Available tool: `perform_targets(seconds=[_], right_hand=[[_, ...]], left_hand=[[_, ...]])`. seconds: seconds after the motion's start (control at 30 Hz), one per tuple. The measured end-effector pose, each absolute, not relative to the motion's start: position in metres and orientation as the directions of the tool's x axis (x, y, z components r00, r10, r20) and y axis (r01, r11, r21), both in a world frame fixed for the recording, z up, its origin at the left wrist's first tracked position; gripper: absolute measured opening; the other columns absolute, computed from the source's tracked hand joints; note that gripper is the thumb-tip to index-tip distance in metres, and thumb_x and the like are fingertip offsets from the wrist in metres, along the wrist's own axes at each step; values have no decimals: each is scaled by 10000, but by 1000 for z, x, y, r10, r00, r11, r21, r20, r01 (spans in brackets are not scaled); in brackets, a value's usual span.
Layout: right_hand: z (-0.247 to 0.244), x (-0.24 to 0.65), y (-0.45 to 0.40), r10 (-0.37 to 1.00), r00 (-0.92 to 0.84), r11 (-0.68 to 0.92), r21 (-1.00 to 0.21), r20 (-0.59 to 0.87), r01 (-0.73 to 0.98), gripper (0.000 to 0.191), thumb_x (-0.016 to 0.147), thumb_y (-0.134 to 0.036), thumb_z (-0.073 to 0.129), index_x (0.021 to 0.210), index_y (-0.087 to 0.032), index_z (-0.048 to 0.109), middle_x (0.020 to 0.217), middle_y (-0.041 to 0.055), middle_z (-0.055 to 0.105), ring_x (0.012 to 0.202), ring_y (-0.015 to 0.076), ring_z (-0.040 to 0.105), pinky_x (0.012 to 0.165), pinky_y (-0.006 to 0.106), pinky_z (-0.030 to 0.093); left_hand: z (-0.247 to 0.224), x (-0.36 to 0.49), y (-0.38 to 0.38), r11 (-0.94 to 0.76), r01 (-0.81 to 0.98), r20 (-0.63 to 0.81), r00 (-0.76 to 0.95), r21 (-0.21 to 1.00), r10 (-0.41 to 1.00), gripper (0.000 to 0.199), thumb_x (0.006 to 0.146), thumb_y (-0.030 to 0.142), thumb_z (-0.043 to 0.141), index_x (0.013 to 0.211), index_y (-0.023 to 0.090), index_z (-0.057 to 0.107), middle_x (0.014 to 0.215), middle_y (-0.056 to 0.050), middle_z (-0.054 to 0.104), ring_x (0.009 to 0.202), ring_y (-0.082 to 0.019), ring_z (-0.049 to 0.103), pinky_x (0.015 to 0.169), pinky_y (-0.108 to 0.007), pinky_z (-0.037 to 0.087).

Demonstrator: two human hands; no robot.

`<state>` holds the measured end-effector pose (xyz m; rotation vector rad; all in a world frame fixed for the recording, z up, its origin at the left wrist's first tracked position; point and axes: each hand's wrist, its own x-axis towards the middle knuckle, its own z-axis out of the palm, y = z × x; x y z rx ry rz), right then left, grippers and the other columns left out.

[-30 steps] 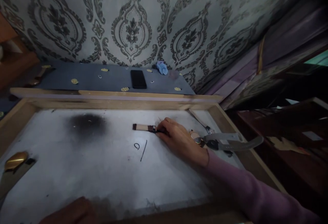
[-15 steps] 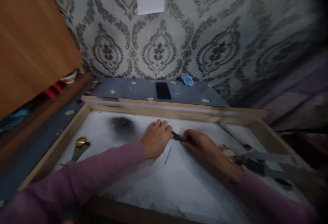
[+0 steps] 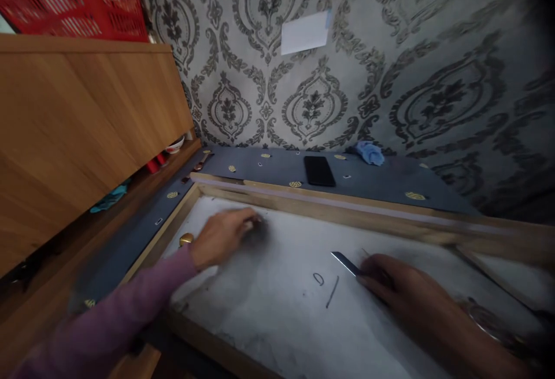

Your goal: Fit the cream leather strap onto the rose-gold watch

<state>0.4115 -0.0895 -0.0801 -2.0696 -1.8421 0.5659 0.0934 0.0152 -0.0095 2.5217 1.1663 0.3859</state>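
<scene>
My left hand [image 3: 221, 237] is over the left part of a shallow wood-framed tray [image 3: 347, 208] with a pale bottom. Its fingers look pinched at the edge of a dark smudgy patch [image 3: 255, 233]; blur hides what they hold, if anything. My right hand [image 3: 401, 286] is closed around a knife [image 3: 344, 262], its slanted bright blade pointing left, away from the pale surface's edge. Between the hands lie a small dark loop [image 3: 318, 279] and a thin dark rod [image 3: 332, 292]. A gold-coloured rounded piece [image 3: 186, 239] sits beside my left wrist.
A black phone [image 3: 319, 170] and a crumpled blue cloth [image 3: 369, 153] lie on the patterned cover behind the tray. A long thin tool [image 3: 489, 275] and a round glassy object [image 3: 483, 318] are at the right. A wooden cabinet [image 3: 95, 113] stands left.
My left hand has moved left from the knife tip to the dark patch, uncovering the blade and the small loop. My right hand still holds the knife. The view has shifted left.
</scene>
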Motion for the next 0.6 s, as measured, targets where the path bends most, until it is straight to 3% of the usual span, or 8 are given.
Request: perform_targets(seconds=[0.1,0.2,0.33,0.6], right_hand=[[-77,408,-88,991,98,-131,-484,-93,865,282,779,-446,435,777,-213,595,717,81,687,650,241,639,602,335,457],[-72,405,-86,986,98,-151,-479,-135,865,293,776,-446,406,742,-218,587,708,81,687,646,243,643,605,340,463],[-70,403,-87,979,125,-185,-453,-159,872,316,749,-491,388,685,-234,561,687,85,685,633,255,642,604,361,475],[-90,415,-93,975,213,-216,-451,-58,866,385,699,-537,455,843,-238,648,867,95,738,753,291,698,662,386,543]], left_hand=[[-4,39,35,-407,848,109,394,340,913,234,844,196,441,982,219,629,783,-6,679,730,-179,613,647,-258,399],[-5,3,48,-346,890,131,321,298,938,216,818,213,432,905,193,628,792,-27,664,734,-199,597,646,-275,385],[-12,-11,53,-318,908,123,295,271,948,223,814,217,413,879,175,622,811,-54,670,757,-217,605,659,-294,392],[-22,-8,56,-329,917,15,335,224,942,261,866,230,389,908,167,639,813,-61,685,784,-213,633,683,-292,413]])
